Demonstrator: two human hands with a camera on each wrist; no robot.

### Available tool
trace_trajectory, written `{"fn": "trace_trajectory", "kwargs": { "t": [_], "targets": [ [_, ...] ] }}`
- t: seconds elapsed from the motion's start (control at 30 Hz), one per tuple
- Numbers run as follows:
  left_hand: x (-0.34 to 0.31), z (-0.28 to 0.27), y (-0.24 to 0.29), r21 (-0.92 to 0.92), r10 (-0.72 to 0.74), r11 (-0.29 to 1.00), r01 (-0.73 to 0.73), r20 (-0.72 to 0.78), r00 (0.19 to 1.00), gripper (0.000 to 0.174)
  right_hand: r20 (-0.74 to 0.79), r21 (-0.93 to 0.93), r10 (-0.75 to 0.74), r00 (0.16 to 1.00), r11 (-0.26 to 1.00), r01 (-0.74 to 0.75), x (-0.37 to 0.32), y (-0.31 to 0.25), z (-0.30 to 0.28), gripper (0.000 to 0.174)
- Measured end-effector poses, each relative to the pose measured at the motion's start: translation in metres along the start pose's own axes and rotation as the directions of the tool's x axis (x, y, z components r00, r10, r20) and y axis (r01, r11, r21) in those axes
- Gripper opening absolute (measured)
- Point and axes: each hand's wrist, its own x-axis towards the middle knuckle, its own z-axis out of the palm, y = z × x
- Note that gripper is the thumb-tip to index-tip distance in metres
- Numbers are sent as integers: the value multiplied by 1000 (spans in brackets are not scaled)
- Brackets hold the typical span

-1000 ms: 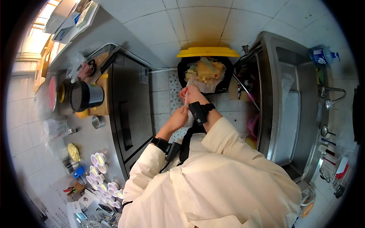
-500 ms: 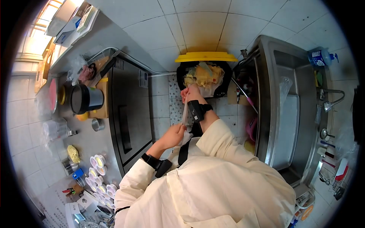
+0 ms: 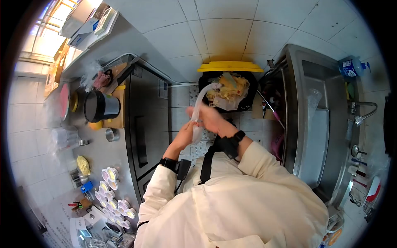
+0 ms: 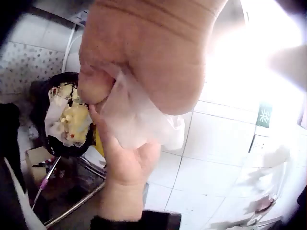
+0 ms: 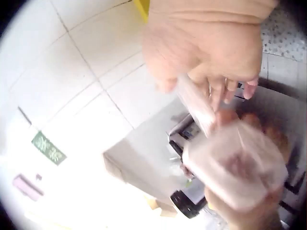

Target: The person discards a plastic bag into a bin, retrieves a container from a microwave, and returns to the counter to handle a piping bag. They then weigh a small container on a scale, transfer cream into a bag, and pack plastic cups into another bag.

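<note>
A long translucent plastic bag, like a piping bag (image 3: 197,105), runs up from my left hand (image 3: 185,136), and its thin far end curls over the bin. My left hand grips the bag low down, with loose plastic bunched around its fingers in the right wrist view. Blurred by motion, my right hand (image 3: 211,120) is close beside the left, fingers mostly straight at the strip of plastic. Ahead is a black bin (image 3: 203,78) with a yellow lid (image 3: 231,66), holding yellowish food scraps (image 3: 231,87) and crumpled film.
To the left stands a steel counter (image 3: 101,151) with a black tub (image 3: 96,106), a metal cup (image 3: 111,134) and several small cups (image 3: 109,175). A steel sink (image 3: 297,107) is on the right. A pink-handled stick (image 3: 275,115) leans near the bin.
My right hand has let the far end of the bag go and come back from the bin toward my left hand. The left hand has moved slightly up and still holds the bag.
</note>
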Motion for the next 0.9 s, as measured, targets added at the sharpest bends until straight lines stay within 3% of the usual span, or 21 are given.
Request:
{"fn": "trace_trajectory", "kwargs": {
  "t": [0.03,0.07,0.1,0.17,0.23,0.37,0.47,0.5,0.57,0.63,0.8,0.9],
  "targets": [
    [6,1,-1,3,0,1000,0,1,1000,30,0,2,-2,1000,1000,2,3,10,1,33],
    [13,4,-2,237,183,954,-184,30,983,31,-74,9,-50,996,999,51,11,24,-2,29],
    [18,10,-4,444,346,823,-354,103,933,33,-152,12,-97,984,995,100,19,36,-10,26],
    [19,20,-7,480,289,821,-308,116,950,35,-181,-57,-148,972,989,140,36,47,-25,29],
    [21,25,-7,650,357,679,-340,112,927,35,-357,-149,-136,924,985,87,45,44,-26,29],
    [14,22,-6,679,225,676,-288,181,957,33,-429,-331,-55,902,938,-100,61,33,-36,30],
    [7,31,1,689,247,649,-323,210,946,28,-637,46,123,761,992,-122,84,18,-46,31],
    [7,32,0,666,300,638,-388,248,921,28,-637,47,123,761,992,-121,81,13,-42,31],
    [4,33,-3,636,351,626,-451,287,891,28,-677,-33,-15,736,999,-11,72,2,-30,26],
    [-1,32,-1,708,249,625,-328,217,944,30,-695,9,-6,719,1000,17,88,2,-41,21],
    [-29,37,16,709,241,640,-296,181,954,31,-708,8,-25,706,999,43,95,0,-34,17],
    [-36,32,17,722,227,627,-293,191,955,29,-701,-47,-100,706,994,94,103,0,-35,31]
  ]
}}
